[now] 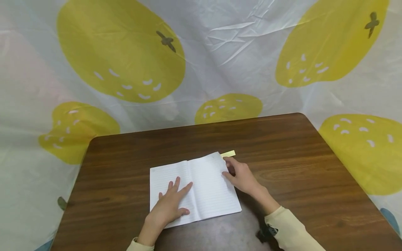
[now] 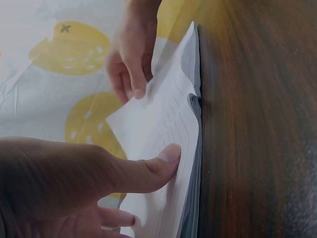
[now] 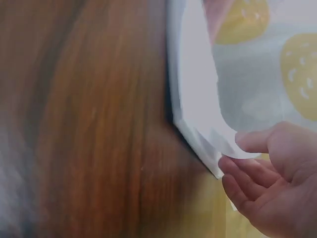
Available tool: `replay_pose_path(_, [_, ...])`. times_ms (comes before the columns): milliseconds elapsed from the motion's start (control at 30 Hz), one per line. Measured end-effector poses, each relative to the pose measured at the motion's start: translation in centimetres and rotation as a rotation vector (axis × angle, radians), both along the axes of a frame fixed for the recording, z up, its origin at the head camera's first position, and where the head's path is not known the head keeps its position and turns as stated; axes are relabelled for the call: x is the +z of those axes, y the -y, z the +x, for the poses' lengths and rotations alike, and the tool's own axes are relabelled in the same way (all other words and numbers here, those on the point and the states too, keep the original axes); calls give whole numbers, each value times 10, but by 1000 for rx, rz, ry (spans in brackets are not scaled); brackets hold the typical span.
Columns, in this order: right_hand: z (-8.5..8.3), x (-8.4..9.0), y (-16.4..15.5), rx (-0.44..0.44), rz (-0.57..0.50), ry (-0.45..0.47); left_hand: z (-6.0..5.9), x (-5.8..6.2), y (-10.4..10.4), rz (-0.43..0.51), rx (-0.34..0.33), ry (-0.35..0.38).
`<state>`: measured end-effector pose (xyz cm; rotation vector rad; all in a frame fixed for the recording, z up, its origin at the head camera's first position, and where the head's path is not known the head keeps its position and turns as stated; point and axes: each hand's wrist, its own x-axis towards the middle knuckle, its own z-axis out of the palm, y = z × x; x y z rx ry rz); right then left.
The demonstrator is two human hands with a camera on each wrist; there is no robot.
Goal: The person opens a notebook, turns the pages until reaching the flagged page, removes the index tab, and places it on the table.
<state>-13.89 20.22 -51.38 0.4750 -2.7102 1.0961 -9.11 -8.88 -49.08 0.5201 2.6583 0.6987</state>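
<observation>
Fingers [image 1: 179, 187] of left hand [image 1: 169, 205]: straight, spread flat on notebook [image 1: 194, 188], pinning it open on counter [image 1: 282, 167]. Right hand [image 1: 242, 177]: fingertips pinch the lifted right page's outer edge; yellow slip [image 1: 228, 153] just beyond them.

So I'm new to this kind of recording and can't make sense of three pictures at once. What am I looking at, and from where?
There is no machine here, just a person's two bare hands, filmed by three cameras at the same moment. The wide picture comes from a camera on the head, looking down at a brown wooden table. The other two come from cameras strapped to each wrist, so they show the same things very close and sideways.

On the table lies an open lined notebook, with a small yellow strip at its far corner. The left hand rests flat on the pages. The right hand has a grip on the edge of a page, which is lifted. Behind hangs a white sheet with yellow fruit shapes.
</observation>
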Motion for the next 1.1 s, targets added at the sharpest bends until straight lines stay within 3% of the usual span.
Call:
replay_pose_path(133, [7,1,-7,-50,-126,89,0,3,-1,3,0,-6])
replay_pose_path(400, [18,5,-19,-77,-364,443,0,4,-1,11,11,7])
replay_pose_path(567, [15,5,-22,-105,-491,563,-3,0,-1,-4,20,18])
replay_pose_path(767, [15,0,-17,-139,-534,616,-5,-6,-1,10,39,-7])
replay_pose_path(900, [15,-2,-7,-93,-568,620,-4,-9,-5,70,88,-22])
replay_pose_path(1100, [14,1,13,-7,-603,615,-4,-2,-16,147,160,17])
